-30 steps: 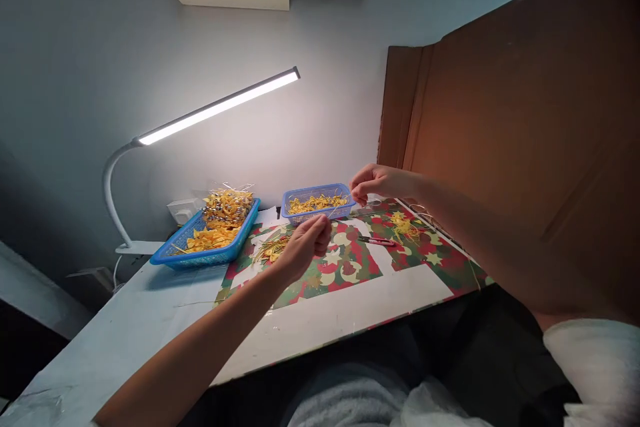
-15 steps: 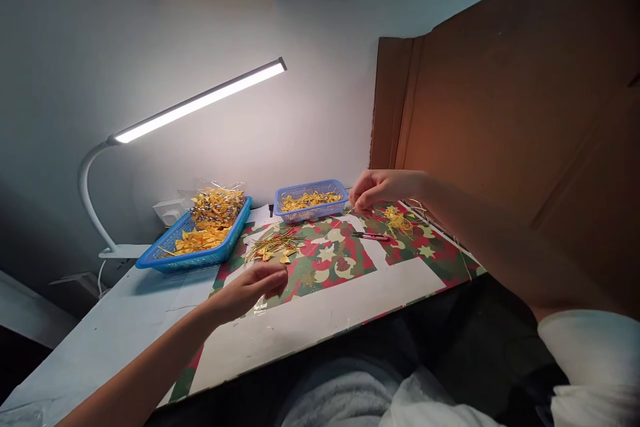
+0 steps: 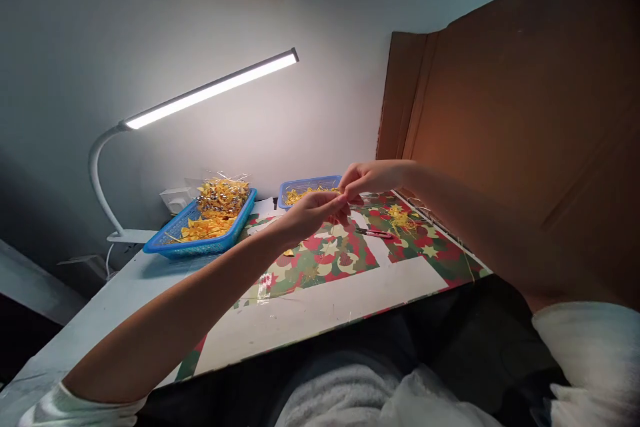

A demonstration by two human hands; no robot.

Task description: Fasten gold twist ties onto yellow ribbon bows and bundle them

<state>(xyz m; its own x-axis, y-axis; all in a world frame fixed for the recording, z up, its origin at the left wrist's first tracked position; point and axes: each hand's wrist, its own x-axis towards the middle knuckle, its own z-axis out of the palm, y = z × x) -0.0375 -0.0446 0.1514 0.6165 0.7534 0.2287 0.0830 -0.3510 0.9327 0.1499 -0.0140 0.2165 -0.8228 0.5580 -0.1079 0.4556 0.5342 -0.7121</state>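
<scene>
Left hand, right hand meet at fingertips; whether grasping anything, cannot tell. Light, steady pinch advisable, clear of pink-handled tool at 5 o'clock

Ahead of you, the table runs up to the wall. The lamp stands at the left, its head reaching right above the left basket. In that basket, a bag lies at the far end, loose pieces nearer you. The far basket sits to its right, near the wall, with more pieces inside. Right of centre on your table lie the snips; a tangle of strands lies just right of them. Cardboard stands along your right.
</scene>
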